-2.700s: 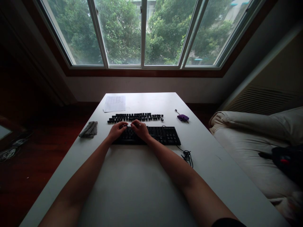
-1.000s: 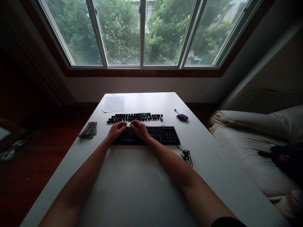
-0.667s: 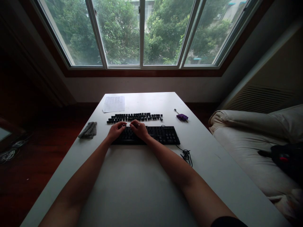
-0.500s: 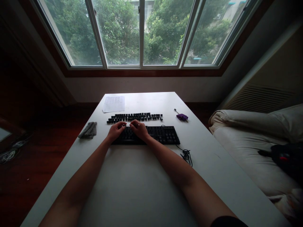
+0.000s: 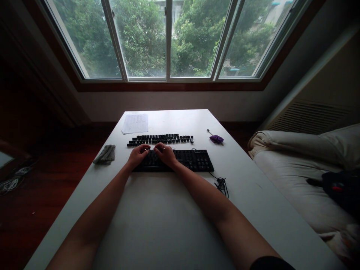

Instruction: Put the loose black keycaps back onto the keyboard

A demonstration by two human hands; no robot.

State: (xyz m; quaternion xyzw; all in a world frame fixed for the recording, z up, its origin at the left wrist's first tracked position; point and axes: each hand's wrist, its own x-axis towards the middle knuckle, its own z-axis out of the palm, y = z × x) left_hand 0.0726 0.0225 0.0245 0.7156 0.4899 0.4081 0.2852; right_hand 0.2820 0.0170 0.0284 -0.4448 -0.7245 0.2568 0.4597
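Note:
A black keyboard point(image 5: 194, 160) lies across the white table in front of me. My left hand point(image 5: 138, 154) is over its left end, thumb and fingers drawn together near the back edge. Just beside it, my right hand point(image 5: 165, 153) rests over the keyboard's left-middle part with its fingers curled inward. Small dark bits show at the fingertips of both hands, too small to name. Behind the keyboard stand rows of loose black keycaps point(image 5: 160, 139). Part of the keyboard is hidden under my hands.
A grey cloth point(image 5: 105, 155) lies at the left and a printed paper sheet point(image 5: 135, 123) at the back left. On the right are a purple item with a thin handle point(image 5: 216, 139) and a coiled black cable point(image 5: 222, 183). A sofa point(image 5: 284, 176) stands beyond the table's right edge.
Both hands stay at the same spot over the keyboard; only a very slight shift of the fingers shows.

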